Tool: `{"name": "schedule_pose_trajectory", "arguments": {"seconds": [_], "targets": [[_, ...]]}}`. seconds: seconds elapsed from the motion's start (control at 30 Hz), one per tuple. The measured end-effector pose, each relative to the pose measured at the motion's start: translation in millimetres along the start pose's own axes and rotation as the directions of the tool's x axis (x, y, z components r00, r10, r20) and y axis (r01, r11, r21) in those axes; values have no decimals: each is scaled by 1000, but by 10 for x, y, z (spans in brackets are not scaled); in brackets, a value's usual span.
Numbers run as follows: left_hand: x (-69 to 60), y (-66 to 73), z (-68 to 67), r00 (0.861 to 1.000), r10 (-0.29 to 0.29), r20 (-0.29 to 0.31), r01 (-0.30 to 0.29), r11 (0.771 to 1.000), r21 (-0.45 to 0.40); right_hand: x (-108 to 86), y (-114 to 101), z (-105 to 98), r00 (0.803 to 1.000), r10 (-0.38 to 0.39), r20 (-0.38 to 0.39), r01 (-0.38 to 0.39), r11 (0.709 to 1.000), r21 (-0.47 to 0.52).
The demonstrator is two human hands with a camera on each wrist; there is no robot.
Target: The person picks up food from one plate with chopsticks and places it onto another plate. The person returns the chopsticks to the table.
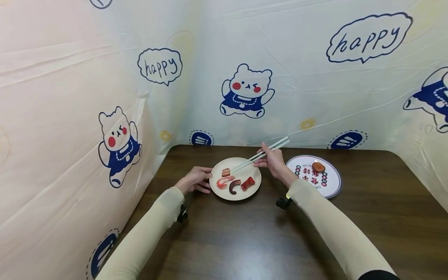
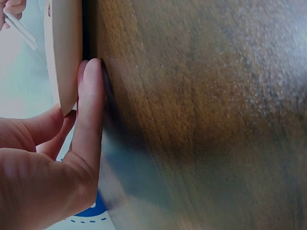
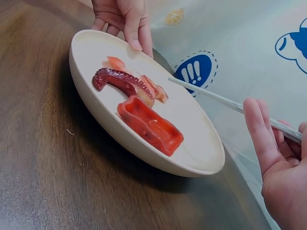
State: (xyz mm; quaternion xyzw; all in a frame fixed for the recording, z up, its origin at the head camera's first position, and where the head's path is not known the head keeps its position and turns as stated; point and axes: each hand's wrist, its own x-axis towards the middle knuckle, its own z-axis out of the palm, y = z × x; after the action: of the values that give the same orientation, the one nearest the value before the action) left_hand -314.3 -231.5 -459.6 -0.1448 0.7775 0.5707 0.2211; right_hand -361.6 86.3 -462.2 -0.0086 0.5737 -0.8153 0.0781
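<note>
A cream round plate (image 1: 235, 196) sits on the table with several food pieces on it. They are a striped meat piece (image 1: 226, 172), a shrimp (image 1: 224, 182), a curled octopus tentacle (image 3: 117, 79) and a red meat piece (image 3: 151, 127). At the plate's left edge my left hand (image 1: 194, 180) pinches the rim, thumb (image 2: 45, 125) on top and fingers (image 2: 91, 105) along the underside. My right hand (image 1: 274, 160) grips a pair of pale chopsticks (image 1: 245, 165) above the plate's right side. Their tips point toward the striped piece with nothing between them; whether they touch the plate I cannot tell.
To the right, partly behind my right forearm, lies a white oval plate (image 1: 334, 182) with a blue edge and red lettering. A round brown slice (image 1: 318, 167) rests on it. A printed cloth (image 1: 297, 89) hangs behind and left of the dark wooden table (image 1: 224, 241).
</note>
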Motion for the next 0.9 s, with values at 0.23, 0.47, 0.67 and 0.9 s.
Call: {"name": "schedule_pose_trajectory", "arguments": {"seconds": [0.23, 0.47, 0.67, 0.9], "targets": [[-12, 2, 4, 1000, -1, 0, 1, 1000, 3, -58, -39, -82, 1000, 4, 12, -4, 1000, 14], [-15, 5, 2, 1000, -4, 0, 4, 1000, 5, -112, -72, -196, 1000, -10, 20, 10, 1000, 27], [-10, -3, -1, 1000, -9, 8, 9, 1000, 7, -167, -102, -281, 999, -17, 29, 16, 1000, 23], [-8, -2, 0, 1000, -6, 17, 6, 1000, -13, -206, -136, -356, 999, -24, 23, 23, 1000, 21]]}}
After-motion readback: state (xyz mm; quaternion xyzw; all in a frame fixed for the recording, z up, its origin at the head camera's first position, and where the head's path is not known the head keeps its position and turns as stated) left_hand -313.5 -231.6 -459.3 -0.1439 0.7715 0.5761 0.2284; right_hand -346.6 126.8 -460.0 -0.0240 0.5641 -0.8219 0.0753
